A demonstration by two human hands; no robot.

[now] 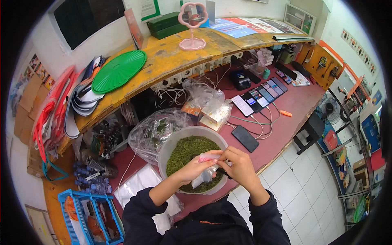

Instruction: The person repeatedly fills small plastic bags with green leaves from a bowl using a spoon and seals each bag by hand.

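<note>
A white tub (165,152) of chopped green leaves (184,152) stands on the red tabletop. Above its right part, my left hand (196,168) is closed round a small clear plastic bag (203,178), which hangs below the fingers. My right hand (239,165) meets it from the right, its fingers pinched at the bag's upper end, near the left fingertips. Pink marks show on the plastic between the hands. What the bag holds is hard to make out.
Crumpled clear bags (153,132) lie behind the tub, flat plastic sheets (141,185) to its left. Phones (245,138) with cables lie right. A blue basket (67,216) stands lower left. A raised wooden shelf (163,51) curves behind, holding a green lid (119,71).
</note>
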